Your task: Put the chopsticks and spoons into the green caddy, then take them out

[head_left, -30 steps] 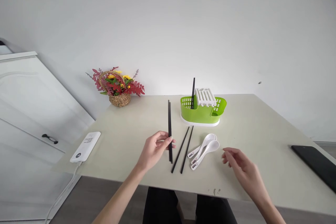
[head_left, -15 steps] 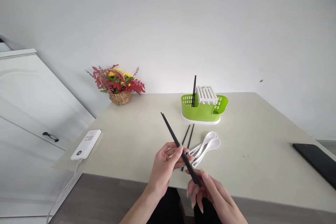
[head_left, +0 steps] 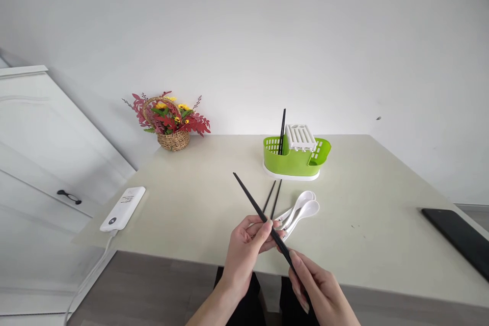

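A pair of black chopsticks (head_left: 250, 198) slants over the table's front edge, pressed side by side. Around their middle, my left hand (head_left: 246, 244) is closed, thumb on top. My right hand (head_left: 317, 282) pinches their near end between thumb and fingers. Beyond my hands, two more black chopsticks (head_left: 275, 198) lie slightly apart on the table, their near ends hidden. Several white spoons (head_left: 303, 210) rest in a cluster just right of these, handles partly covered by my left fingers. Farther back stands a green cutlery holder (head_left: 286, 164) with upright black chopsticks (head_left: 282, 132) in its left compartment.
On the holder sits a white slotted rack (head_left: 301, 137). A wicker basket of flowers (head_left: 173, 140) stands at the back left. A white power bank (head_left: 123, 209) with a cable lies at the left edge, a black phone (head_left: 454, 237) at the right. A white cabinet (head_left: 34, 163) is at left.
My right hand has closed on the near end of the chopsticks. Their tips, spread slightly before, now lie together, and the pair has come a little lower and nearer with my left hand.
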### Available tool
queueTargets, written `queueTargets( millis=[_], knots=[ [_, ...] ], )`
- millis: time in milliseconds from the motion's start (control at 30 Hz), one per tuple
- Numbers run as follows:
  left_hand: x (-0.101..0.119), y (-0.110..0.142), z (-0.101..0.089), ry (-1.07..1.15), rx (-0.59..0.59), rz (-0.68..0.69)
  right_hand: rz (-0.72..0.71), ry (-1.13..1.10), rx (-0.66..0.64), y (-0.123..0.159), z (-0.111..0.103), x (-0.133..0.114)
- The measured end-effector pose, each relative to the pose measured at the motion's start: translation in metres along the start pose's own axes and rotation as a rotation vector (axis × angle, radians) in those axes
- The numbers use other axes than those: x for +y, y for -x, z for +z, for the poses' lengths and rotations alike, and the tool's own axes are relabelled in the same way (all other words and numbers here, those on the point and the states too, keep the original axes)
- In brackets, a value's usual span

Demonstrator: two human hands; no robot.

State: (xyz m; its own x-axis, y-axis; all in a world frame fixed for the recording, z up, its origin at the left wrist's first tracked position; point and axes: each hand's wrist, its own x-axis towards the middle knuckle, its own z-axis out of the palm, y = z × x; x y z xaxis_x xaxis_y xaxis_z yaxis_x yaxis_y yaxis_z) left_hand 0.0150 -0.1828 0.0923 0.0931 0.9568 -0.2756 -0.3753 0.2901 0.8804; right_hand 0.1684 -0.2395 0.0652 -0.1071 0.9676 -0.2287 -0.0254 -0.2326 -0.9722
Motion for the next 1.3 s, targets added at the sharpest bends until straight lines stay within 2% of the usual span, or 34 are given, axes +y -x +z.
queueTargets(
  millis=[233, 400, 533, 667, 800, 1000, 1167, 1300],
  knots=[
    [0.002, 0.004, 0.004, 0.004, -0.024, 0.001, 0.054, -0.035, 0.031, 0.000, 0.001, 0.003],
    [-0.001, 0.001, 0.000, -0.037, -0.043, -0.001, 0.061, -0.084, 0.108, -0.001, 0.005, 0.014],
    [0.007, -0.005, -0.005, -0.114, -0.047, 0.023, -0.002, -0.009, 0.142, -0.001, 0.001, 0.017],
    [0.021, -0.010, -0.010, -0.138, 0.001, 0.069, -0.084, 0.150, 0.179, 0.000, -0.006, 0.010],
    [0.026, -0.012, -0.011, -0.126, 0.038, 0.071, -0.126, 0.182, 0.202, 0.001, -0.009, 0.005],
    [0.022, -0.014, -0.005, -0.126, 0.018, 0.066, -0.084, 0.149, 0.259, -0.002, -0.018, 0.004],
    [0.019, -0.017, 0.009, -0.155, -0.002, 0.074, -0.070, 0.133, 0.293, -0.003, -0.026, 0.003],
    [0.031, -0.030, 0.022, -0.204, -0.006, 0.131, -0.070, 0.012, 0.264, -0.005, -0.035, 0.004]
  ],
)
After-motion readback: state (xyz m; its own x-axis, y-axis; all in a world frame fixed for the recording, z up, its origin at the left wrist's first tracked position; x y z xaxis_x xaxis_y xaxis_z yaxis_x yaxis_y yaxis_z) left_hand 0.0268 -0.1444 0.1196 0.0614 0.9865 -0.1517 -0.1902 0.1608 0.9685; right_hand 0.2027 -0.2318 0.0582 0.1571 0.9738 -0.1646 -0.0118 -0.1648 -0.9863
